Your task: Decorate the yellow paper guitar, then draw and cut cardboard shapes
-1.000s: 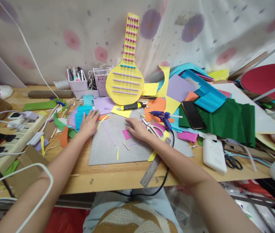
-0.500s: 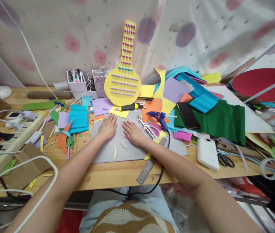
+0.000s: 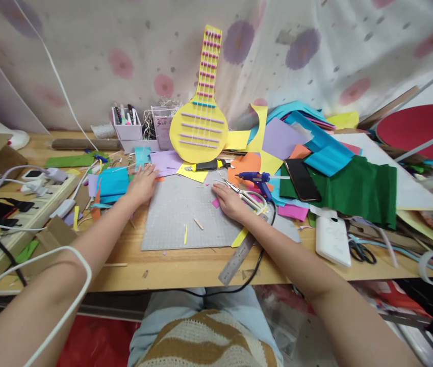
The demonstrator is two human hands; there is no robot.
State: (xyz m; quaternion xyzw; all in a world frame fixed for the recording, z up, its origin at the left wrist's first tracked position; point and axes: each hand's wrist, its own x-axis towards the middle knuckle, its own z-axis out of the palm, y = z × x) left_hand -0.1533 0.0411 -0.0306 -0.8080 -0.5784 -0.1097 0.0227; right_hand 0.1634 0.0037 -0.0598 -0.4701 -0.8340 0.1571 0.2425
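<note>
My left hand (image 3: 142,184) lies flat with its fingers stretched out at the left edge of the grey cutting mat (image 3: 174,219), beside blue paper (image 3: 112,184) and purple paper (image 3: 166,162). My right hand (image 3: 228,200) rests, fingers extended, on the mat's right side, next to white-handled scissors (image 3: 252,200) and a small pink scrap (image 3: 215,203). Neither hand grips anything. Behind the mat, a yellow paper lute (image 3: 200,130) with white strings and purple strips leans upright. A yellow-black utility knife (image 3: 210,165) lies before it, and a blue glue gun (image 3: 256,179) is to the right.
A metal ruler (image 3: 235,262) and black cable lie by my right forearm. Right are a phone (image 3: 302,179), green crepe paper (image 3: 357,191), a white power bank (image 3: 332,239) and black scissors (image 3: 362,251). A power strip (image 3: 48,204) with cables fills the left; a pen holder (image 3: 127,125) stands behind.
My left hand has slid left across the mat to its edge, by the blue paper. My right hand has shifted slightly right, toward the scissors. The view has turned a little.
</note>
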